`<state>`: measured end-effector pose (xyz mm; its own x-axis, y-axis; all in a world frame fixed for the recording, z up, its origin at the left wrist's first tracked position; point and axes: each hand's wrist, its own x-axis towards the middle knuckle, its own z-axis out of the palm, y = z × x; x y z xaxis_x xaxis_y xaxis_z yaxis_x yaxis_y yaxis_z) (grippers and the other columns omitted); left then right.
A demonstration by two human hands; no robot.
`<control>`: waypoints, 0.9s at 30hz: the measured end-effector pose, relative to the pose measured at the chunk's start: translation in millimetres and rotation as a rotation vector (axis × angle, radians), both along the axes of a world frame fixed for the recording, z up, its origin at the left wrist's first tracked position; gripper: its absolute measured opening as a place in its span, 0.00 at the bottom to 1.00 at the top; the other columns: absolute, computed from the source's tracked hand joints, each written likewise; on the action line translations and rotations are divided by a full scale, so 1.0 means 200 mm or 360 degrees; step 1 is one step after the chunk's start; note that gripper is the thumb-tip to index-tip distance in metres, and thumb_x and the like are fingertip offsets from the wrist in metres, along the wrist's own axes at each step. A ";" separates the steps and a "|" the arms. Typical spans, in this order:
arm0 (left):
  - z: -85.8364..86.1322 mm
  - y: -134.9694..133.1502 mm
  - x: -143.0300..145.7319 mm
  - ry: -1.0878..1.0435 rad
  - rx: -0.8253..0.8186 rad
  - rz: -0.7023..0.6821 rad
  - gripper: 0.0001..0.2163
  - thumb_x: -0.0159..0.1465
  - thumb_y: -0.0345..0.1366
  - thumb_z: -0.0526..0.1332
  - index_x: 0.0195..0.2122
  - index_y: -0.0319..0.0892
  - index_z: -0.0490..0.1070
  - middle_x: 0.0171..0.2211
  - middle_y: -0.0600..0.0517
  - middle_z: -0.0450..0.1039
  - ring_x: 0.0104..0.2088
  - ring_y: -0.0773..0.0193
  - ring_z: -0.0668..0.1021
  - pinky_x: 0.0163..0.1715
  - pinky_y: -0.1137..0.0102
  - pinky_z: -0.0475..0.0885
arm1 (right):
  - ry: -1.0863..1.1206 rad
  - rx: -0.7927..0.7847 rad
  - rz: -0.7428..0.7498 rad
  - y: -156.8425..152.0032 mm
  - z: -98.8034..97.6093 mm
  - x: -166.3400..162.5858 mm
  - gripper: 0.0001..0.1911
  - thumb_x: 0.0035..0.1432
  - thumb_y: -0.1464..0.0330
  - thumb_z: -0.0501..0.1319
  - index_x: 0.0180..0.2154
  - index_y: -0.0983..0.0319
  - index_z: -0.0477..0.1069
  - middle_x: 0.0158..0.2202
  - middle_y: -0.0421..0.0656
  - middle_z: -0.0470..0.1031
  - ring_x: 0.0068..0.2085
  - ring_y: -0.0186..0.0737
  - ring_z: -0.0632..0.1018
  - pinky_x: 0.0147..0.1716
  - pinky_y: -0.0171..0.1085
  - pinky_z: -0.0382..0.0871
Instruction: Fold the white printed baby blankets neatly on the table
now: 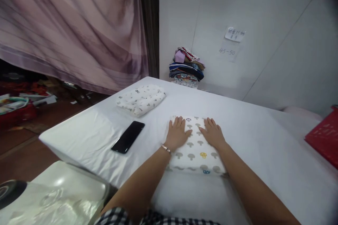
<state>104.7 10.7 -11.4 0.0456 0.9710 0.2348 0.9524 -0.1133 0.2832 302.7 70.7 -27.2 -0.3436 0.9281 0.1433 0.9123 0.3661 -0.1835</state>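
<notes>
White mushroom-print cloth [197, 151], folded flat, both hands on top.

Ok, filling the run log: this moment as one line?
left hand flat on folded mushroom-print cloth | right hand flat on it | phone lies apart

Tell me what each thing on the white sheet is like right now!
Mushroom cloth: folded, lying flat under both hands.
Left hand: open, palm down on the cloth.
Right hand: open, palm down on the cloth.
Spotted cloth: folded, lying untouched.
Phone: flat, screen dark.
Clothes pile: stacked up, edges uneven.
</notes>
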 end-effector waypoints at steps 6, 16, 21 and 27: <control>-0.07 -0.02 -0.03 -0.0003 0.0062 -0.0014 0.28 0.65 0.50 0.46 0.61 0.38 0.55 0.64 0.42 0.51 0.64 0.50 0.51 0.60 0.47 0.47 | 0.0053 0.0016 0.0014 0.00 -0.01 0.01 0.31 0.62 0.51 0.44 0.60 0.62 0.56 0.65 0.51 0.51 0.64 0.53 0.51 0.57 0.57 0.50; -0.05 -0.02 -0.03 -0.0038 0.0027 -0.0040 0.28 0.64 0.49 0.48 0.61 0.39 0.53 0.64 0.42 0.50 0.64 0.50 0.50 0.60 0.48 0.47 | 0.0207 0.0020 0.0037 0.01 -0.03 0.04 0.29 0.62 0.53 0.47 0.60 0.60 0.56 0.64 0.49 0.53 0.64 0.52 0.52 0.57 0.56 0.53; -0.03 -0.02 -0.03 -0.0008 -0.0066 -0.0006 0.29 0.64 0.50 0.48 0.62 0.39 0.52 0.65 0.44 0.48 0.65 0.52 0.49 0.61 0.49 0.47 | 0.0292 0.0000 0.0056 0.01 -0.04 0.05 0.29 0.62 0.54 0.48 0.60 0.61 0.58 0.63 0.49 0.55 0.64 0.50 0.53 0.57 0.55 0.54; -0.04 -0.02 -0.03 -0.0015 -0.0082 0.0072 0.33 0.63 0.51 0.48 0.64 0.36 0.47 0.65 0.43 0.44 0.65 0.54 0.46 0.61 0.52 0.47 | 0.0283 0.0001 0.0056 0.01 -0.03 0.05 0.29 0.62 0.54 0.48 0.59 0.62 0.59 0.63 0.49 0.54 0.64 0.50 0.53 0.57 0.54 0.54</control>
<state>98.0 7.6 -18.7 -0.0007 0.9828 0.1849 0.9535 -0.0551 0.2963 312.3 72.8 -32.5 -0.3450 0.9159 0.2053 0.8521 0.3973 -0.3408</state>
